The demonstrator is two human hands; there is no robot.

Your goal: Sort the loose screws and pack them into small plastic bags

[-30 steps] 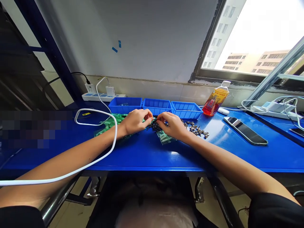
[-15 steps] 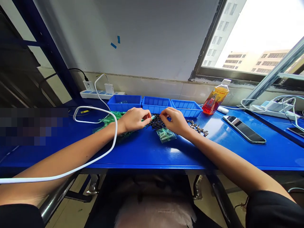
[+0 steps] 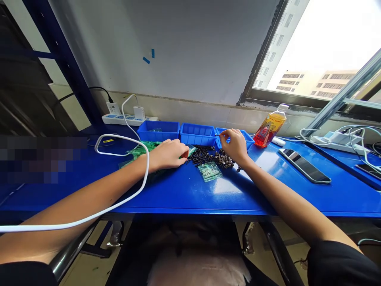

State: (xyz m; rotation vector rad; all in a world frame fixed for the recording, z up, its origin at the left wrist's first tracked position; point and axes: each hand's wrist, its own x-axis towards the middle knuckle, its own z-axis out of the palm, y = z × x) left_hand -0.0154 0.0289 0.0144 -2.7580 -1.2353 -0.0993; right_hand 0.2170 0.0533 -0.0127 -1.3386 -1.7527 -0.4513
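Observation:
My right hand (image 3: 235, 146) is raised in front of the right blue bin (image 3: 250, 140). Its thumb and fingertips pinch a thin dark screw (image 3: 217, 135), which points left toward the middle bin (image 3: 197, 135). My left hand (image 3: 169, 154) is low over the table with curled fingers, at the left edge of a pile of black screws (image 3: 202, 155); whatever its fingertips grip is hidden. Green plastic packets (image 3: 133, 151) lie partly under the left wrist. Between the hands is a clear packet (image 3: 210, 171) with pale pieces inside. Shiny metal fasteners (image 3: 224, 159) are heaped below the right hand.
A left blue bin (image 3: 158, 131) holds something small. A white cable (image 3: 145, 174) loops across my left forearm. To the right are a drink bottle (image 3: 270, 126) and a phone (image 3: 305, 166). Power strips (image 3: 127, 119) stand along the wall.
My right hand has moved up and right from the black screws to the front of the right bin, a screw now visible in its fingers. The left hand has stayed nearly in place.

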